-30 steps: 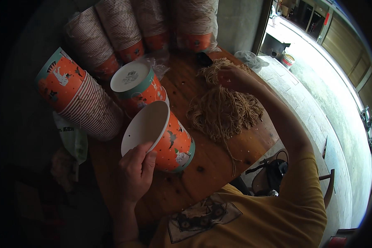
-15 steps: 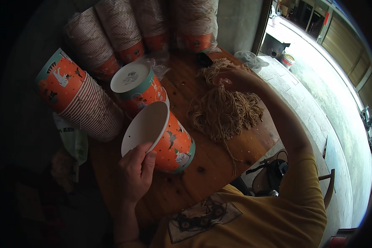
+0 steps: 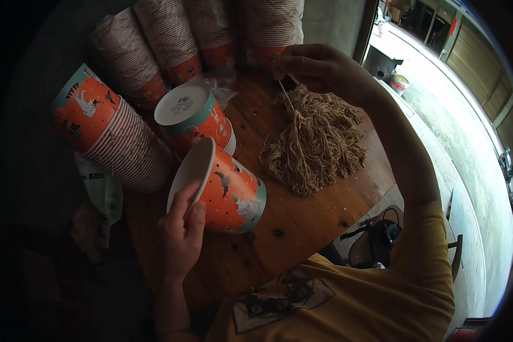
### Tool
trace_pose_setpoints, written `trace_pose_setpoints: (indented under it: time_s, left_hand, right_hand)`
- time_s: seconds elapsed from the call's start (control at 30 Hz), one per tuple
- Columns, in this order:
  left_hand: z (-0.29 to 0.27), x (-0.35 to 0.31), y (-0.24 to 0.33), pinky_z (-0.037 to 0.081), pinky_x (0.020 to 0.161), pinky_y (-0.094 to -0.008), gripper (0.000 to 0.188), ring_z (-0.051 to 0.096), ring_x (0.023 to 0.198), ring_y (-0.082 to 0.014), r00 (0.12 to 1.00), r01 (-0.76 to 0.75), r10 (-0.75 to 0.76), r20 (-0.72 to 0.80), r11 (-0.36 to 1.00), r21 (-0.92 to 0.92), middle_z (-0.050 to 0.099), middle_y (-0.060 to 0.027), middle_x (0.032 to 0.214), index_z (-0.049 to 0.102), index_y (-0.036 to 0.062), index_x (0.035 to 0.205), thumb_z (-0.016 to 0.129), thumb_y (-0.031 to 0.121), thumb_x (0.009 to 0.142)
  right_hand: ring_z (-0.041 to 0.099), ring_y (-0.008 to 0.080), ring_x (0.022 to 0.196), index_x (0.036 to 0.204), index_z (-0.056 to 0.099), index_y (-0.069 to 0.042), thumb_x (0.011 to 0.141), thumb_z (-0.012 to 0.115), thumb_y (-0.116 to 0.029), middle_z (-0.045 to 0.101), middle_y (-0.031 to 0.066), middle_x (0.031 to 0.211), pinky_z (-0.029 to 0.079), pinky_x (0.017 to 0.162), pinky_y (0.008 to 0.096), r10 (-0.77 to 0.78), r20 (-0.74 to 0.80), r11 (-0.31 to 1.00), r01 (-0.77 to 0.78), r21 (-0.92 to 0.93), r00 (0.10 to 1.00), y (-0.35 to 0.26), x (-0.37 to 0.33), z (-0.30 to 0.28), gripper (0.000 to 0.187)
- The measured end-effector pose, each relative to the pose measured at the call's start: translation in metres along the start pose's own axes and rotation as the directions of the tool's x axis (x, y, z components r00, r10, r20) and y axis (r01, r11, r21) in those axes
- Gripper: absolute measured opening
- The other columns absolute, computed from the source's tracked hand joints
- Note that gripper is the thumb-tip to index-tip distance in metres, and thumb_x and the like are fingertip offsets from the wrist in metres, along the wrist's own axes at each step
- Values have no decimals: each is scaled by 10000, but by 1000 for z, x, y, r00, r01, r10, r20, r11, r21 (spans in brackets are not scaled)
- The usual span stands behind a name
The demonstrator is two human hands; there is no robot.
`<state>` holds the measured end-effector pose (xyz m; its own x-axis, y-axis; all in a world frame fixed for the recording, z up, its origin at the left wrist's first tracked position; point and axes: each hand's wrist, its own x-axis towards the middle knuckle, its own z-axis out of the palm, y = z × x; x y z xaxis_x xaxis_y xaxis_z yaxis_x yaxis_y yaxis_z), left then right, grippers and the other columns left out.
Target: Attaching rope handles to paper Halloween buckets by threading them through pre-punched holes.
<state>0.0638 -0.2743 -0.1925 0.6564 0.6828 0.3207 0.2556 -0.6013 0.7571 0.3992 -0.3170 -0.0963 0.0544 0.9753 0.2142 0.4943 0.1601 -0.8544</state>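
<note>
My left hand [image 3: 180, 236] grips the rim of an orange paper bucket [image 3: 231, 191], fingers inside and thumb outside. The bucket is tilted, its white mouth facing left and its teal-banded base to the right. Above the far side of a tan string pile [image 3: 322, 145], my right hand [image 3: 330, 71] is closed in a pinch. A taut light string [image 3: 287, 96] runs from its fingertips down to the pile. Just behind the left hand's bucket stands an upside-down bucket [image 3: 195, 128], with more white rims nested below it.
A tilted stack of nested buckets [image 3: 122, 137] leans at the left. Several plastic-wrapped bucket stacks [image 3: 171, 37] line the back of the wooden table [image 3: 302, 228]. A black bag [image 3: 382, 236] lies beyond the table's right edge, near a bright paved area [image 3: 439, 142].
My right hand has risen away from the pile, drawing a string up taut. My left hand has turned the bucket further onto its side, its mouth now facing more to the left.
</note>
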Motion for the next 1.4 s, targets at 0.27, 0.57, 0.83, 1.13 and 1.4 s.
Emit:
trace_pose_setpoints:
  time_s: [0.27,0.57,0.83,1.13,1.4]
  left_hand:
    - [-6,2,-6,362,1060,-397,466,401,1329,-272,995,-90,85,-55,991,-100,421,-171,1423,337,30,1422,410,59,963]
    - [-4,-1,-9,412,992,-335,300,520,1168,-208,999,-5,17,28,932,-363,531,-116,1251,525,17,1214,562,122,936]
    - [12,8,-6,450,810,-293,218,564,948,-160,997,-79,70,-43,961,-265,562,-83,1021,577,12,1071,636,131,898]
    - [10,11,-3,404,631,-257,71,474,692,-126,993,-102,94,-75,988,-119,465,-40,783,558,10,840,572,52,896]
    - [6,16,-2,409,667,-257,168,491,732,-122,989,-147,148,-9,972,-184,474,-40,802,554,9,858,520,132,968]
  right_hand:
    - [607,81,534,1122,516,-58,979,512,-255,624,31,656,455,452,171,26,39,981,-33,190,999,-35,-2,56,244]
    - [640,217,1020,1141,496,-46,1010,428,-204,638,156,1106,518,896,340,-132,268,567,-149,810,954,-22,-7,143,216]
    - [619,216,1053,1139,479,-30,1008,423,-157,611,154,1156,512,941,323,-91,208,91,-200,976,974,-21,-8,179,191]
    - [649,189,918,1105,518,-51,1006,449,-210,651,113,1031,539,795,319,60,4,647,-42,761,998,16,-19,136,200]
    - [602,253,953,1093,614,-45,793,716,-114,597,111,1042,511,760,365,-558,-79,792,502,-347,826,6,-41,140,324]
